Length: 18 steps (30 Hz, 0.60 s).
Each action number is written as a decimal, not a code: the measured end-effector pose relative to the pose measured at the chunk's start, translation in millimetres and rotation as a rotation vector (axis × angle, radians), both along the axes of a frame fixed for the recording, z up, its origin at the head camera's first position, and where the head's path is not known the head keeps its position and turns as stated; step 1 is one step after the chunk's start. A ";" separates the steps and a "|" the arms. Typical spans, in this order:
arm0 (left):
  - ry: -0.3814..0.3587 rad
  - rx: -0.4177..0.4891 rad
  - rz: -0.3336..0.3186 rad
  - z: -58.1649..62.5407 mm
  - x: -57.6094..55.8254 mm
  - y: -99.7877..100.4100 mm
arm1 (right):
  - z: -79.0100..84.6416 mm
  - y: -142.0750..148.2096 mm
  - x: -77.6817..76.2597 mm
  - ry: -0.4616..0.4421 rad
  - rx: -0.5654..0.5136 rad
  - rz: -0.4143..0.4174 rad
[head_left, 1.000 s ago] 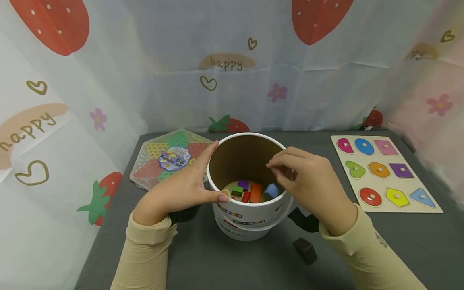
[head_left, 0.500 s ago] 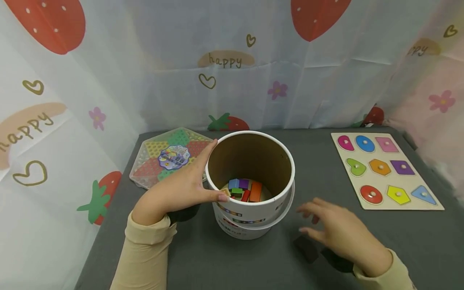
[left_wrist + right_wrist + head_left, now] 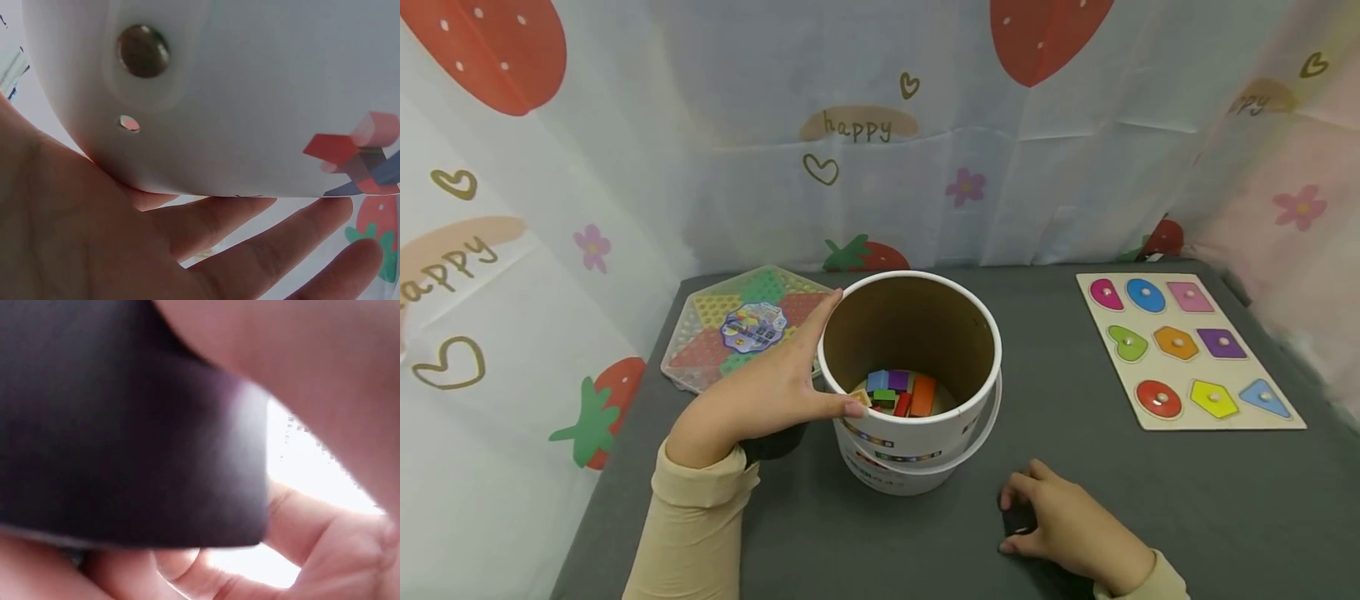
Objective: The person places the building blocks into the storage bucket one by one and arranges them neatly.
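A white bucket [image 3: 917, 435] with a brown inside stands on the table. My left hand [image 3: 767, 383] grips its left side near the rim, thumb at the front and fingers spread along the outside wall [image 3: 250, 81]. Several small coloured blocks lie at its bottom, among them an orange block [image 3: 922, 395], a purple block [image 3: 898, 380] and a blue block [image 3: 877, 381]. To the right and nearer to me, my right hand [image 3: 1063, 521] pinches a dark block [image 3: 156, 456] between thumb and fingers. In the head view the fingers cover most of that block.
A hexagonal clear-lidded game board [image 3: 707, 337] lies at the back left, partly behind my left hand. At the right lies a wooden shape puzzle [image 3: 1168, 379] with knobbed pieces. The bucket's handle [image 3: 988, 425] hangs down at its right. A grey cloth [image 3: 865, 542] covers the table.
My right hand has moved from the bucket's right rim down to the dark block and taken hold of it. The blue block has shifted to the left inside the bucket. My left hand stays put.
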<state>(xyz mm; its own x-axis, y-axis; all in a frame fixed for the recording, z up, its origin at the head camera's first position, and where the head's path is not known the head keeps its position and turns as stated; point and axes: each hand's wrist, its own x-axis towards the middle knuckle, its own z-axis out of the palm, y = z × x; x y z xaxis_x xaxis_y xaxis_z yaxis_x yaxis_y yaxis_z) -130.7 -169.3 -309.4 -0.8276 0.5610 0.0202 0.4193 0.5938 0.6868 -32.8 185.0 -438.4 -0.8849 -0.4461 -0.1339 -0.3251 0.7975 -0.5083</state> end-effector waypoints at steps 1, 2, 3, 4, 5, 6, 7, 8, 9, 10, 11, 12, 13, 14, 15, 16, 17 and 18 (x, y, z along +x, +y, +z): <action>-0.001 -0.001 0.001 0.0 -0.5 0.1 | -0.4 0.5 -0.9 -0.003 -0.007 -0.001; -0.001 0.000 0.000 0.0 -1.2 0.2 | -0.9 1.3 -1.8 -0.009 -0.014 -0.004; 0.000 0.003 -0.004 0.1 -1.8 0.5 | -0.8 2.3 -2.7 -0.009 -0.019 -0.007; -0.001 0.003 -0.004 0.1 -2.5 0.8 | -0.3 3.4 -3.7 -0.008 -0.026 -0.013; -0.001 0.003 -0.005 -0.1 -3.3 1.0 | 0.5 4.4 -4.8 -0.002 -0.033 -0.023; 0.000 0.000 -0.004 -0.2 -4.2 1.1 | 1.7 5.3 -5.6 0.013 -0.043 -0.036; 0.003 -0.001 -0.007 0.0 -4.8 1.1 | 4.0 5.7 -6.7 0.030 -0.054 -0.058; 0.003 -0.003 -0.005 -0.1 -5.3 0.8 | 7.2 5.6 -7.9 0.059 -0.059 -0.083; 0.004 -0.005 -0.004 -0.3 -5.7 0.4 | 11.8 5.4 -9.1 0.098 -0.073 -0.110; 0.001 -0.008 0.000 -0.4 -5.7 0.0 | 17.7 5.5 -10.5 0.146 -0.083 -0.137; 0.000 -0.007 0.000 -0.5 -5.6 -0.3 | 24.9 5.9 -12.4 0.206 -0.096 -0.163; -0.002 -0.007 -0.001 -0.6 -5.5 -0.7 | 34.0 6.4 -14.4 0.266 -0.107 -0.187; -0.005 -0.007 -0.002 -0.5 -5.3 -1.1 | 45.0 6.8 -16.9 0.322 -0.122 -0.209; -0.010 -0.008 0.003 -0.5 -5.1 -1.8 | 57.2 6.8 -19.7 0.379 -0.137 -0.224; -0.011 -0.008 0.004 -0.3 -5.0 -2.5 | 70.9 6.6 -22.8 0.431 -0.158 -0.236; -0.009 -0.009 0.003 0.0 -5.1 -3.4 | 85.3 5.7 -26.3 0.488 -0.171 -0.242; -0.007 -0.010 0.006 0.3 -5.4 -3.9 | 99.8 3.9 -30.0 0.542 -0.190 -0.238; -0.005 -0.010 0.011 0.7 -5.7 -4.4 | 114.6 1.1 -33.7 0.586 -0.208 -0.221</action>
<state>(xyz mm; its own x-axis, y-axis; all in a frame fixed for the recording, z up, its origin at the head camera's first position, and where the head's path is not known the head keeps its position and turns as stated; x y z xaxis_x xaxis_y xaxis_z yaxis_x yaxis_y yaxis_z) -136.4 -173.7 -308.7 -0.8336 0.5523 0.0110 0.4097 0.6048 0.6829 -66.5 186.2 -323.8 -0.8587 -0.2098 0.4675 -0.4346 0.7816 -0.4475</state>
